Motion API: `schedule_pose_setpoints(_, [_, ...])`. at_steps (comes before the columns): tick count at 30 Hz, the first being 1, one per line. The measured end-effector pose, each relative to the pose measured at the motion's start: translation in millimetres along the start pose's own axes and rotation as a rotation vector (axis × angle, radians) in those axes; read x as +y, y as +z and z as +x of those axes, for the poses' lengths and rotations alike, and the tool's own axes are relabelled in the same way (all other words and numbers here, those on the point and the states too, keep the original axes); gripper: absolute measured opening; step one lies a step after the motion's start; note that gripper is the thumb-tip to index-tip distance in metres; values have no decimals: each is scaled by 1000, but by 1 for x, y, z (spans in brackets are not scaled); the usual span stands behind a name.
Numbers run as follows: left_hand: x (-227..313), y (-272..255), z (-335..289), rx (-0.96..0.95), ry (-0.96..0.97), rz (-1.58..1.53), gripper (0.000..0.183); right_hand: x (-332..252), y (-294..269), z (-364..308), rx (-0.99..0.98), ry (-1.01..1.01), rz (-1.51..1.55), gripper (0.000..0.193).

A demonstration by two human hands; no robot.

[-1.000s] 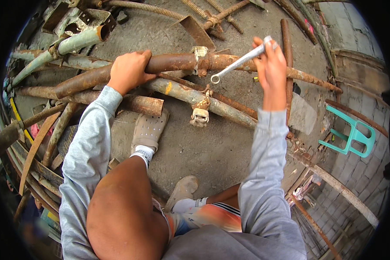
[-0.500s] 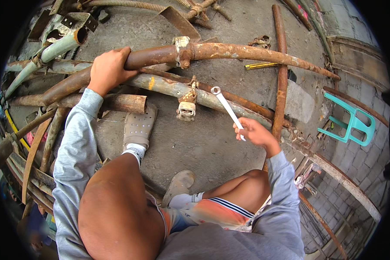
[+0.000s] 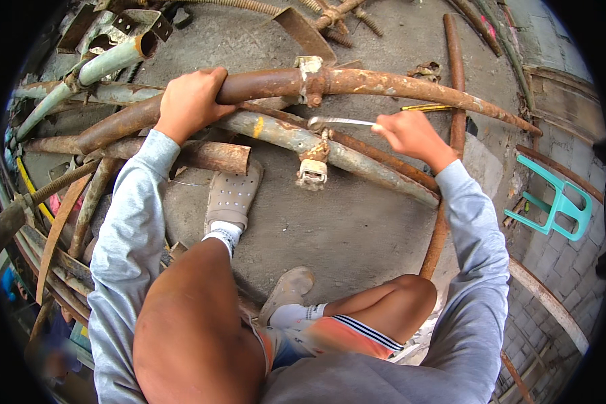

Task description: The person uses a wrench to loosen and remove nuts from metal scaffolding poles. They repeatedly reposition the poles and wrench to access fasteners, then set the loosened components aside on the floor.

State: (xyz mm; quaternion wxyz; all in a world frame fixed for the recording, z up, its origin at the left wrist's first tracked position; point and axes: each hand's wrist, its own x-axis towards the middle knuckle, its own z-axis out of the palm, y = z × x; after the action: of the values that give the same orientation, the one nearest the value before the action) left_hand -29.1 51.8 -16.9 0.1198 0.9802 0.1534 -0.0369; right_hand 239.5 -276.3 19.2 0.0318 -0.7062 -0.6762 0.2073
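Observation:
My left hand (image 3: 192, 106) is wrapped around a rusty brown pipe (image 3: 256, 87). A scaffold clamp (image 3: 310, 81) sits around that pipe near its middle. My right hand (image 3: 414, 140) grips the end of a silver wrench (image 3: 347, 122), held nearly level just below the pipe. The wrench's ring end is at or close above the bolt of a second clamp (image 3: 312, 172), which hangs from a grey pipe (image 3: 276, 135) with a yellow mark; whether it sits on a nut cannot be made out. A short rusty pipe (image 3: 215, 156) lies nearer, below my left wrist.
More pipes and a greenish tube (image 3: 114, 57) are piled at the left. A long rusty pipe (image 3: 456, 67) lies under the held one at the right, beside a yellow strip (image 3: 424, 108). A teal plastic stool (image 3: 555, 202) lies at the far right. My shoe (image 3: 234, 192) is close below the pipes.
My right hand has moved up and forward. The wrench has swung from steeply slanted to nearly level, its ring end now by the lower clamp's bolt. My left hand keeps its grip.

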Motion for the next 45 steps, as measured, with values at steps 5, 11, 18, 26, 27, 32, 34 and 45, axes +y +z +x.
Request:
schedule_pose_setpoints(5, [-1, -1, -1, 30, 24, 20, 43, -4, -10, 18, 374, 196, 396, 34])
schedule_pose_setpoints(11, [-3, -2, 3, 16, 7, 40, 45, 15, -12, 26, 349, 202, 347, 37])
schedule_pose_setpoints(18, [3, -8, 4, -13, -3, -5, 42, 16, -3, 19, 330, 124, 199, 30])
schedule_pose_setpoints(26, [0, -15, 2, -20, -4, -72, 38, 12, -4, 24, 455, 160, 343, 34])
schedule_pose_setpoints(27, [2, -20, 4, -13, 5, -67, 37, 15, -8, 22, 506, 231, 452, 34])
schedule_pose_setpoints(32, [9, -49, 12, 22, 59, -57, 36, 9, 14, 8, 174, 46, 90, 36])
schedule_pose_setpoints(34, [2, -43, 9, 16, 51, -54, 38, 5, -1, 19, 235, 86, 97, 39])
schedule_pose_setpoints(45, [14, -15, 60, -119, 86, -391, 85, -17, 26, -17, 177, 312, 253, 41])
